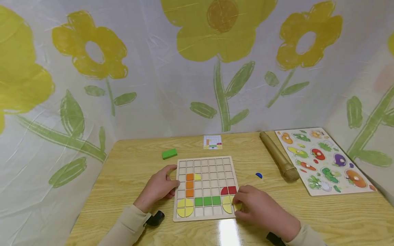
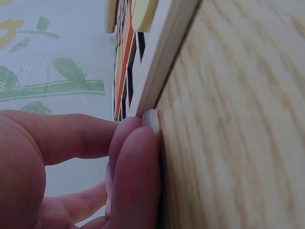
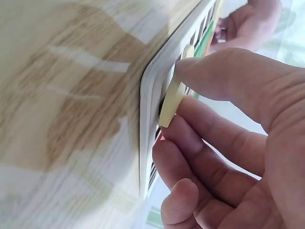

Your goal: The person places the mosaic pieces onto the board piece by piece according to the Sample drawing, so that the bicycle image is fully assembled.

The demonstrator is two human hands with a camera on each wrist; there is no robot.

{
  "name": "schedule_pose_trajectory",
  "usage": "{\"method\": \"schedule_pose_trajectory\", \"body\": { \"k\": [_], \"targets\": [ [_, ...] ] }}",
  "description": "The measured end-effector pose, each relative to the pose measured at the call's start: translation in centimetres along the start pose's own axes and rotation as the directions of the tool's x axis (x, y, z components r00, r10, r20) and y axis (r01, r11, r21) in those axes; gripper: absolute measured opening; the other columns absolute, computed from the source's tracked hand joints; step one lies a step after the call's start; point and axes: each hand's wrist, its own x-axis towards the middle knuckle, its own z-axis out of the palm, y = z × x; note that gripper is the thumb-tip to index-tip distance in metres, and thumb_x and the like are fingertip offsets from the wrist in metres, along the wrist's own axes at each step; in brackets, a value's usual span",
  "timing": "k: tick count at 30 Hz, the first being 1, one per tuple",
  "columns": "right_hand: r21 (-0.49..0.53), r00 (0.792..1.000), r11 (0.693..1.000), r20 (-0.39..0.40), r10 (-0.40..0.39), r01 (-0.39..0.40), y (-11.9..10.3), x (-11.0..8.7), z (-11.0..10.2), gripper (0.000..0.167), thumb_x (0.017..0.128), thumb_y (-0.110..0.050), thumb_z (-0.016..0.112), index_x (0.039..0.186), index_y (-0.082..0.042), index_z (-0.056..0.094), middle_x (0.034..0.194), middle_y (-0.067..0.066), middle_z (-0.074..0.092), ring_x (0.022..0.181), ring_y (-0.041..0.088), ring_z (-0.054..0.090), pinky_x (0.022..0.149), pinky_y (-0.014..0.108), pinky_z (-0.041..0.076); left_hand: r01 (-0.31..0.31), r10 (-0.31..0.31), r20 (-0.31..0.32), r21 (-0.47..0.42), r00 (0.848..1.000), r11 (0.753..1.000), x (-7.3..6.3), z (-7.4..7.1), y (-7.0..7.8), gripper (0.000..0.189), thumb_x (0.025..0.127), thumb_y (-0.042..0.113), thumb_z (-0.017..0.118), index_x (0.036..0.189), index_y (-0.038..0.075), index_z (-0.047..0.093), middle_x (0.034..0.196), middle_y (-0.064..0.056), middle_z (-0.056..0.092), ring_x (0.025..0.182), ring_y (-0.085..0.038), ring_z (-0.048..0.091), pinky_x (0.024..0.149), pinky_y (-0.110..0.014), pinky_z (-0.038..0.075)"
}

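Note:
A square wooden grid board (image 1: pixel 197 212) lies on the table with coloured pieces in its cells. My left hand (image 1: pixel 158 186) holds the board's left edge, its fingertips (image 2: pixel 136 157) right at the rim. At the lower right corner, my right hand (image 1: pixel 258 208) pinches a yellow quarter-circle piece (image 3: pixel 172 100) between thumb and fingers, tilted over the board. Beside it sit other yellow quarter pieces (image 1: pixel 227 208), below a red square (image 1: pixel 232 190) and a red quarter piece. Three green squares (image 1: pixel 207 201), three orange squares (image 1: pixel 189 185) and a yellow circle (image 1: pixel 185 207) of quarters fill other cells.
A pattern card (image 1: pixel 212 142) lies behind the board, with a green block (image 1: pixel 169 153) to its left. Right of the board are a blue half-circle piece (image 1: pixel 259 175), a gold microphone (image 1: pixel 279 157) and a vegetable puzzle board (image 1: pixel 326 164). A flower-printed cloth (image 1: pixel 166 92) hangs behind the table.

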Motion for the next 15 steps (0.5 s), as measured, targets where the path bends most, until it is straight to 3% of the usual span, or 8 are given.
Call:
{"method": "schedule_pose_trajectory", "body": {
  "k": [15],
  "targets": [
    [-0.001,0.999,1.0,-0.034,-0.006,0.006,0.03,-0.15,0.05,0.021,0.079,-0.011,0.089,0.092,-0.023,0.076,0.092,-0.014,0.062,0.084,0.0,0.051,0.07,0.022,0.053,-0.011,0.011,0.003,-0.003,1.0,1.0,-0.06,-0.09,0.05,0.07,0.097,0.014,0.075,0.162,0.017,0.048,0.076,-0.01,0.068,0.059,-0.02,0.065,0.056,-0.032,0.057]
  ]
}}
